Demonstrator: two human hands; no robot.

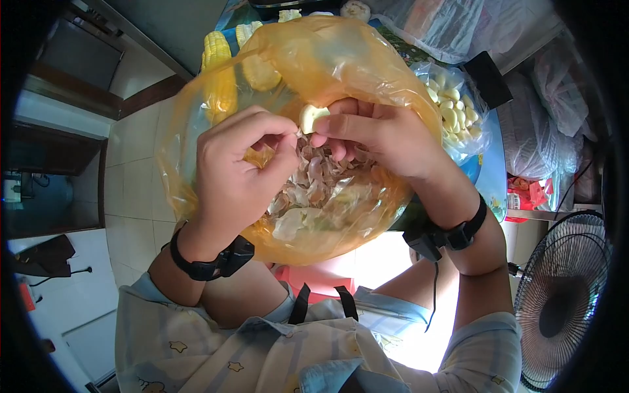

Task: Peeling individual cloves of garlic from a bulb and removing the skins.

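Note:
A pale peeled garlic clove (310, 119) is pinched between the thumb and fingers of my right hand (376, 130). Beside it, the thumb and forefinger of my left hand (241, 162) meet on a tiny scrap of garlic skin (299, 133) at the clove's lower edge. Both hands are over the mouth of a translucent orange plastic bag (344, 54). Inside the bag lies a heap of papery garlic skins (314, 177), partly covered by my fingers and the bag's folds.
Corn cobs (216, 59) lie at the back left, partly behind the bag. To the right, a clear bag holds peeled garlic cloves (454, 115). A garlic bulb (355, 10) sits at the far edge. A fan (560, 304) stands at my right, and a pink stool (314, 281) shows below.

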